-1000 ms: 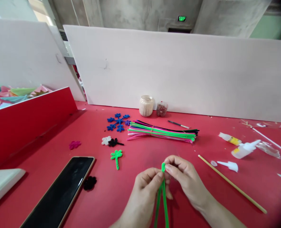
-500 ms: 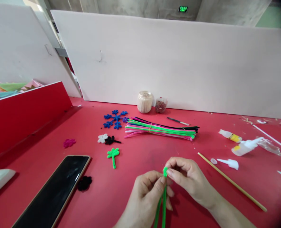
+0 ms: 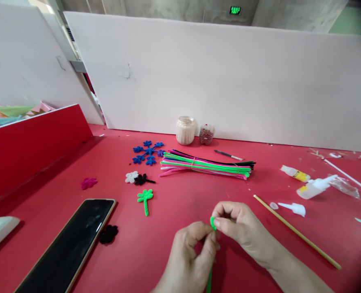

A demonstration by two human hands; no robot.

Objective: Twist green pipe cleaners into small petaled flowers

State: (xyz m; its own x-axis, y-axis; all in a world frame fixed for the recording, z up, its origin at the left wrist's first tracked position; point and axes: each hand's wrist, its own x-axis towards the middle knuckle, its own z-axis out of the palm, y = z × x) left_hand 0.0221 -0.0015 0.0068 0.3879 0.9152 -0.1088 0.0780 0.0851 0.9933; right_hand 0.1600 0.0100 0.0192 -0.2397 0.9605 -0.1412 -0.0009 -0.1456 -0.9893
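A green pipe cleaner [image 3: 212, 222] is bent into a small loop at its top, and its tail hangs down below my hands. My left hand [image 3: 192, 252] is closed, thumb and forefinger pinching it just under the loop. On the loop's right side, the thumb and forefinger of my right hand [image 3: 241, 228] pinch it too. A finished-looking green flower with a twisted stem [image 3: 145, 201] lies to the left. Beyond my hands rests a banded bundle of coloured pipe cleaners [image 3: 207, 165].
Left are a phone [image 3: 67, 244], a black flower [image 3: 109, 235], a magenta flower [image 3: 89, 183], white [image 3: 132, 177] and black flowers, and a blue snowflake shape [image 3: 149, 151]. Two jars [image 3: 185, 131] stand by the white panel. Right lie glue bottles [image 3: 314, 188] and a wooden stick [image 3: 296, 232].
My left fingers have shifted and bent more around the pipe cleaner. Two green strands hung below before; now one shows. The loop is tilted differently. My right hand stays nearly in place.
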